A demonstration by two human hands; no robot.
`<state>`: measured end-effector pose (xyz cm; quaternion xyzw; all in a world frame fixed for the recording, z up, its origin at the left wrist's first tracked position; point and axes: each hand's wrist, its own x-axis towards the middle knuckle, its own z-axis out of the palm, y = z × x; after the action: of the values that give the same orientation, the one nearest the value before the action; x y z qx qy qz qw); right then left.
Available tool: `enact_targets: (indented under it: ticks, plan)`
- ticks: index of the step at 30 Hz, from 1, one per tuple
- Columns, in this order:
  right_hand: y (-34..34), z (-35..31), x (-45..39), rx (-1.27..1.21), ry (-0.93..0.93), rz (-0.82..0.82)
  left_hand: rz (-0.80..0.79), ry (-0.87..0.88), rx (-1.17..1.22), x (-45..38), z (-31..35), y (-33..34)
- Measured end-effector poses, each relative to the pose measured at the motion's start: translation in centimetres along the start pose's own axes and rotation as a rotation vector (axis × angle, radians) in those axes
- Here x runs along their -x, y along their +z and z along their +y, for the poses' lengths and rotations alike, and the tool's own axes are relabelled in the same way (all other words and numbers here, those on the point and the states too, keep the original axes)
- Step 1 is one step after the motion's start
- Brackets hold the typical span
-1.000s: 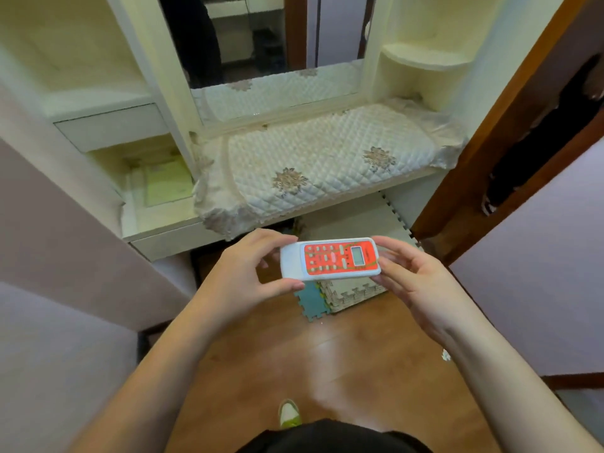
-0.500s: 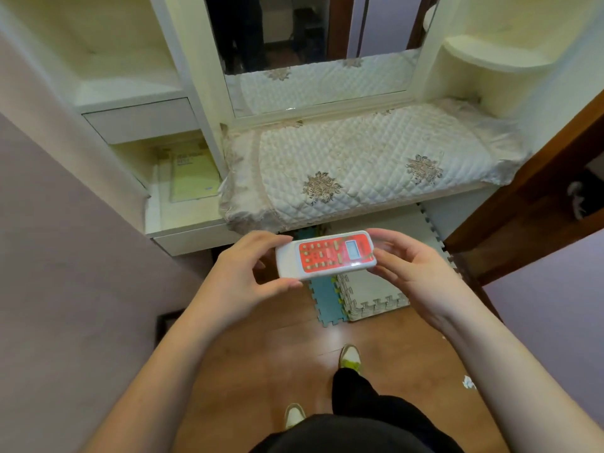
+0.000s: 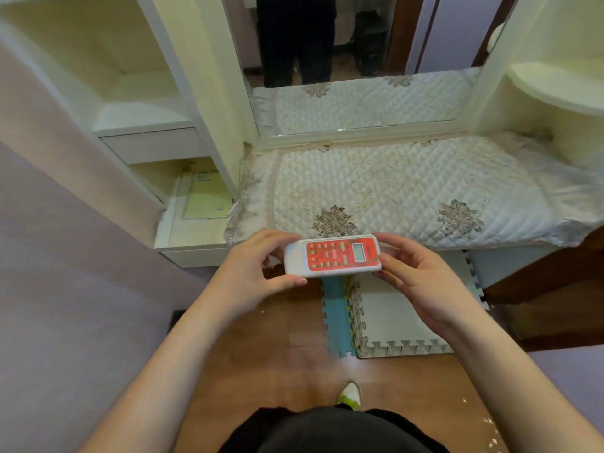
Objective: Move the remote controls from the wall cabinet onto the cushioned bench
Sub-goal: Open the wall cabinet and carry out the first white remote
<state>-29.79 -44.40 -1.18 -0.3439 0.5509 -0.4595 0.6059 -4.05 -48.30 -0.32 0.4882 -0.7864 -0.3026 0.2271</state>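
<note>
A white remote control (image 3: pixel 331 255) with a red button panel and a small screen lies crosswise between both hands. My left hand (image 3: pixel 253 273) grips its left end, thumb below and fingers curled over the top. My right hand (image 3: pixel 415 276) holds its right end with curled fingers. The remote hovers just in front of the near edge of the cushioned bench (image 3: pixel 408 188), a quilted cream pad with brown flower patches. Nothing lies on the pad.
A mirror (image 3: pixel 353 60) stands behind the bench. Open cream cabinet shelves (image 3: pixel 140 116) rise at the left, with a yellow-green booklet (image 3: pixel 206 194) in the low compartment. Rounded shelves (image 3: pixel 555 89) are at the right. Foam puzzle mats (image 3: pixel 389 322) lie on the wooden floor below.
The view has come closer to the bench and turned to face it. Both hands carry the remote forward, up to the pad's near edge. The grip is unchanged.
</note>
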Motion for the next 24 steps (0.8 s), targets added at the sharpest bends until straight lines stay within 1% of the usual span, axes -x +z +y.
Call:
enact_targets:
  ticks: [9, 17, 24]
  plan:
    - [-0.1, -1.6, -5.2, 0.017, 0.024, -0.028, 0.04, -0.03, 0.007, -3.8, -1.8, -0.1]
    - [2.7, -2.2, -9.9, 0.03, 0.042, -0.011, 0.029, -0.013, 0.03, -7.7, -5.9, -2.4]
    - [6.0, -3.1, -14.2, -0.026, 0.047, 0.08, -0.016, 0.043, 0.114, -12.5, -10.0, -5.4]
